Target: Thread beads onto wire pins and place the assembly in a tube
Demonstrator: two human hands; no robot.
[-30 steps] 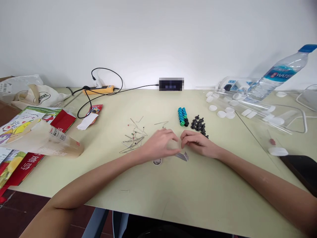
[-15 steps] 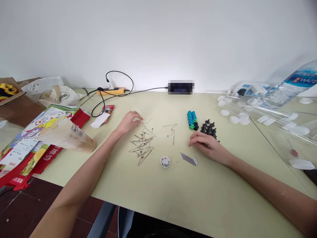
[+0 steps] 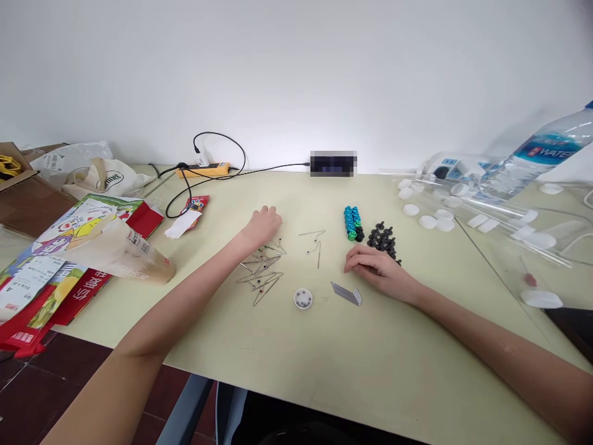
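Note:
My left hand point(image 3: 263, 227) is closed with its knuckles up, just beyond a loose pile of bent metal wires point(image 3: 262, 272) with small dark beads or nuts on them. Its fingertips press down at the tabletop, and whatever they pinch is hidden. My right hand point(image 3: 378, 272) rests on the table, fingers loosely curved, with nothing visible in it. Just behind it lie several black knobbed parts point(image 3: 382, 238). A row of blue and green nuts point(image 3: 351, 221) stands farther back. Two bent wires point(image 3: 319, 247) lie between the hands. In front are a small white dish point(image 3: 303, 299) of tiny parts and a neat set of grey L-shaped rods point(image 3: 346, 293).
At left, a plastic cup point(image 3: 139, 256) lies tilted on a colourful bag point(image 3: 92, 228). A yellow power strip point(image 3: 204, 170) and black cable run along the wall to a blurred device point(image 3: 333, 164). White discs point(image 3: 427, 221), clear tubes and a water bottle point(image 3: 537, 154) occupy the right.
My left hand has moved a little to the right and turned knuckles-up, covering the small wire that lay beside it. My right hand stays resting in place; the view has shifted slightly.

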